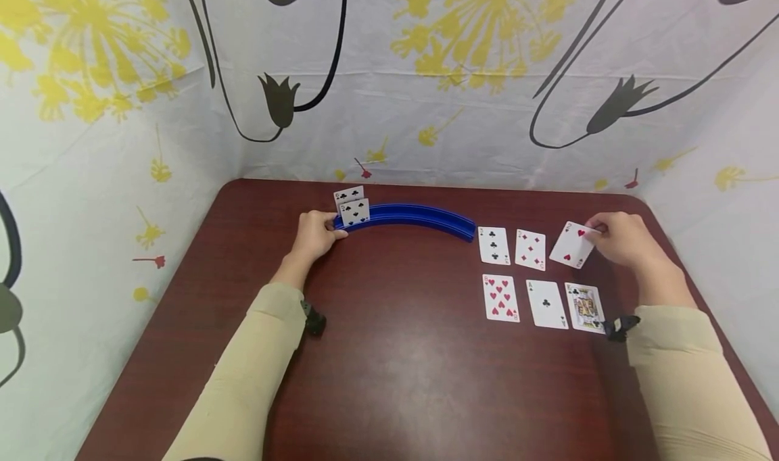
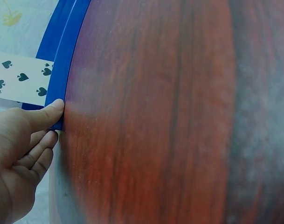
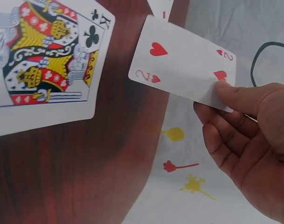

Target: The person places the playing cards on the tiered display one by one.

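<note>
A curved blue card holder (image 1: pixel 420 212) lies near the table's far side. My left hand (image 1: pixel 314 236) grips its left end, the thumb (image 2: pixel 55 106) pressed on the near wall. Two playing cards stand in the holder beside that hand: a five of spades (image 1: pixel 355 213) in front, and behind it a black card (image 1: pixel 349 192), mostly covered. Over at the right, my right hand (image 1: pixel 627 241) pinches the two of hearts (image 3: pixel 179 63) by one corner between thumb and fingers. The card is tilted, its face toward the head camera.
Left of the two of hearts lie a red diamonds card (image 1: pixel 531 249) and a three of clubs (image 1: pixel 493 246). A nearer row has a hearts card (image 1: pixel 501 298), the ace of clubs (image 1: pixel 547 304) and king of clubs (image 1: pixel 585 299). Patterned cloth (image 1: pixel 377 123) hangs behind the table (image 1: pixel 426 366).
</note>
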Demonstrator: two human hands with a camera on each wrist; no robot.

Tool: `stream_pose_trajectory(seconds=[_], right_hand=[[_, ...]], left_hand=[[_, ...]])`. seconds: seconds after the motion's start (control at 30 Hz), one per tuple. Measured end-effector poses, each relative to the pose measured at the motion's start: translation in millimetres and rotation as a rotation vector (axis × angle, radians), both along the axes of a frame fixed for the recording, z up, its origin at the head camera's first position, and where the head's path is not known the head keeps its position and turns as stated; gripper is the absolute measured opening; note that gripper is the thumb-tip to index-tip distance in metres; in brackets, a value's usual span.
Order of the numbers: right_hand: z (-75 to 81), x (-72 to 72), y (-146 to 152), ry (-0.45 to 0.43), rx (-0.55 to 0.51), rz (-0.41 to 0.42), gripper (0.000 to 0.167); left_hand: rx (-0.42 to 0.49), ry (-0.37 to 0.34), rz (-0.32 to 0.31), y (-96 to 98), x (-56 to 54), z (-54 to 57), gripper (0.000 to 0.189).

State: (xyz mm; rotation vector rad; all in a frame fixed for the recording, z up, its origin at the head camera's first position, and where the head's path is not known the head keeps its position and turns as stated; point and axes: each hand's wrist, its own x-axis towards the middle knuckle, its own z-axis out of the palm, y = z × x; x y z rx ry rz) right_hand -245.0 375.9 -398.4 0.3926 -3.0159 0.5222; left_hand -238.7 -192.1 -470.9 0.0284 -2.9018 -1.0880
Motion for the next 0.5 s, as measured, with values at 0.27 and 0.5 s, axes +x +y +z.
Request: stream_pose_trajectory(seconds=[0.27, 0.5], right_hand=[[5.8, 0.1, -12.0, 0.11, -0.046, 0.0, 0.01], [7.7, 0.1, -22.7, 0.141, -0.081, -0.013, 0.011]], left_hand=[[-0.008, 0.002, -0.002, -0.3, -0.5, -0.4, 0.052], [-0.013, 0.002, -0.001, 0.1, -0.2, -1.3, 0.052]])
